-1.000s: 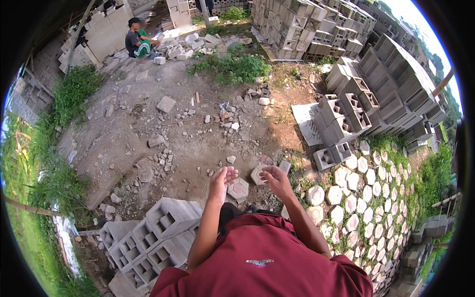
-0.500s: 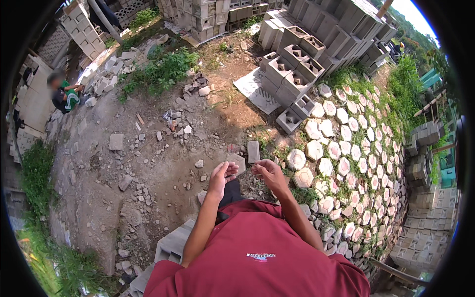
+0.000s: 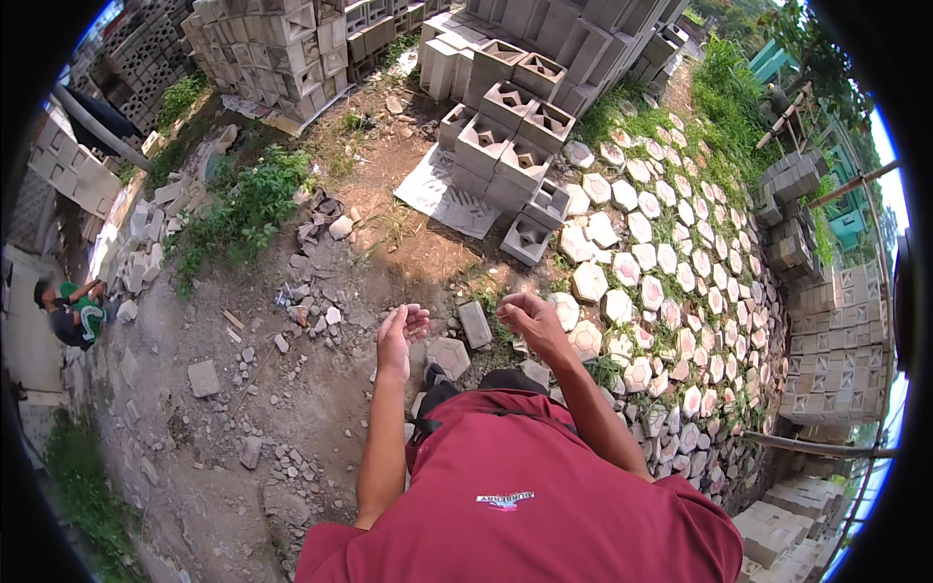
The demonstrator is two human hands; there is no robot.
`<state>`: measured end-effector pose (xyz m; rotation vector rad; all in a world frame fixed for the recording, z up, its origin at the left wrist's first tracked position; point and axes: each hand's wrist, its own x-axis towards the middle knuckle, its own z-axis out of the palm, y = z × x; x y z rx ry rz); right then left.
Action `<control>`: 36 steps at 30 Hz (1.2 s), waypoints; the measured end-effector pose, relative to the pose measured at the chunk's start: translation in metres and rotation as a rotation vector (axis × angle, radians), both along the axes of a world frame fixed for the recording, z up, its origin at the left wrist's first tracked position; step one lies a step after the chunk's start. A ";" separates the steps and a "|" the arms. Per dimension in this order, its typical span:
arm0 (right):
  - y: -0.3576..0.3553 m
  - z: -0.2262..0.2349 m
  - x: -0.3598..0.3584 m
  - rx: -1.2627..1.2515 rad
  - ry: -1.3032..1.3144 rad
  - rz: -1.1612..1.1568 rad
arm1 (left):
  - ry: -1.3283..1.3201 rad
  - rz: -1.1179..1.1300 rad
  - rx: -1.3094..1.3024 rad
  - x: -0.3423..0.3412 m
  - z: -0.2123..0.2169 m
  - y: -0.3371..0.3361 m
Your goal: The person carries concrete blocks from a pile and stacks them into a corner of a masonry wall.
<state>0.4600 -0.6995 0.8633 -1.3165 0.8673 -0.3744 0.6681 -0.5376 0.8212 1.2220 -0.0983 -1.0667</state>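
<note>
My left hand (image 3: 397, 340) is raised in front of me, palm turned inward, its fingers a little bent and holding nothing. Across from it, my right hand (image 3: 537, 323) hangs in the air with loosely curled fingers, and nothing shows in it. On the ground between and below the two hands lie a grey rectangular block (image 3: 474, 325) and a hexagonal paver (image 3: 448, 358). Neither hand touches them. A dark shoe (image 3: 433, 374) shows beside the paver.
Rows of hexagonal pavers (image 3: 671, 313) cover the grassy ground to my right. Hollow concrete blocks (image 3: 505, 146) are stacked ahead, by a pale sheet (image 3: 452, 199). Rubble (image 3: 311, 301) lies ahead on the left. A seated person (image 3: 78, 316) is far left. A pole (image 3: 821, 445) crosses at right.
My view has turned right, so the surroundings sit further left. My hands have spread a little further apart, and both remain raised with nothing visible in them.
</note>
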 end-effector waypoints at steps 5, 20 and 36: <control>-0.021 0.013 0.024 0.464 -0.210 -0.245 | 0.043 -0.156 0.034 0.028 -0.013 -0.054; -0.289 -0.036 0.112 0.455 -0.158 -0.276 | 0.010 -0.209 0.206 0.113 -0.024 -0.337; -0.501 -0.019 0.193 0.010 0.067 -0.167 | 0.055 -0.287 0.164 0.179 0.034 -0.552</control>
